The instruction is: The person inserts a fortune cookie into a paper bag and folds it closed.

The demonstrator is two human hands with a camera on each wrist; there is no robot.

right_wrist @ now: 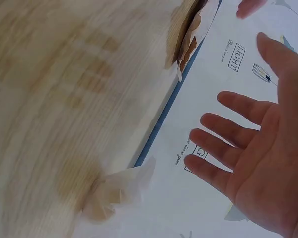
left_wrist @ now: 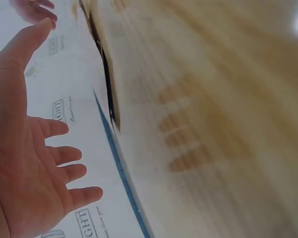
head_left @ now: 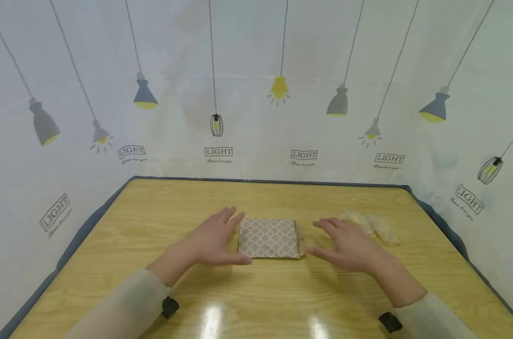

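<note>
Flanking a patterned paper packet (head_left: 268, 238), the left hand (head_left: 214, 240) is at its nine o'clock, the right hand (head_left: 351, 245) at its three; both released, fingers extended, nothing grasped. Packet lies flat on the table (head_left: 176, 207), twelve o'clock from the person. Plain flap (head_left: 301, 246) projects at its three o'clock edge, apparently unsealed. Two crumpled translucent wrappers (head_left: 383, 230) lie apart, toward two o'clock. Progress, judged: packet laid out; flap left unclosed. Whether further handling remains: cannot tell. Contents not visible.
</note>
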